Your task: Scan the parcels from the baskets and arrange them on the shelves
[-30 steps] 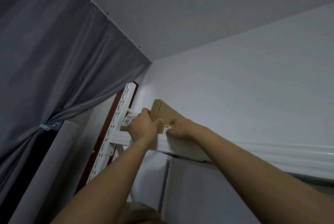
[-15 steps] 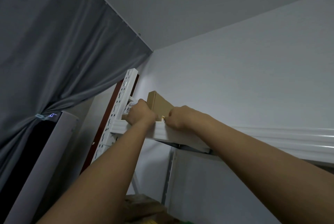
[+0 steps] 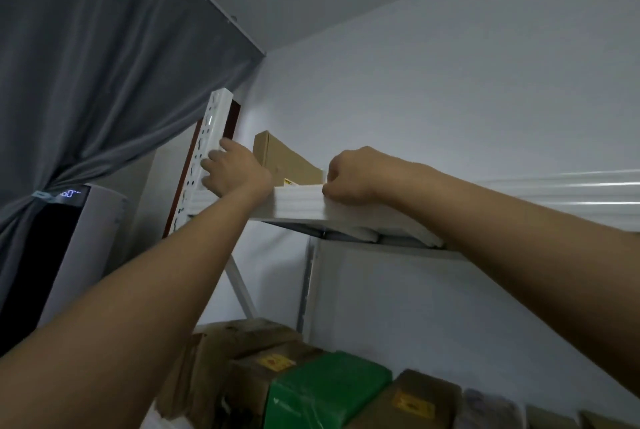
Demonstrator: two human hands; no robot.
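A flat brown cardboard parcel (image 3: 282, 160) with a yellow sticker lies on the white top shelf (image 3: 304, 201), near its left end. My left hand (image 3: 232, 170) is just left of the parcel, fingers spread against the perforated white upright (image 3: 213, 130). My right hand (image 3: 353, 175) is at the parcel's right end, fingers curled over the shelf's front rim. I cannot tell whether its fingertips touch the parcel. Neither hand is wrapped around it. The rim hides the parcel's lower part.
The lower shelf holds several parcels: a green package (image 3: 325, 390) and brown boxes (image 3: 273, 359) (image 3: 420, 401). A grey curtain (image 3: 104, 64) hangs at left above a tall white appliance (image 3: 79, 238) with a lit display. White wall lies behind the shelves.
Both hands have come off the parcel, which now rests on the top shelf. My left hand moved left to the upright and my right hand moved right along the rim. The view tilted down.
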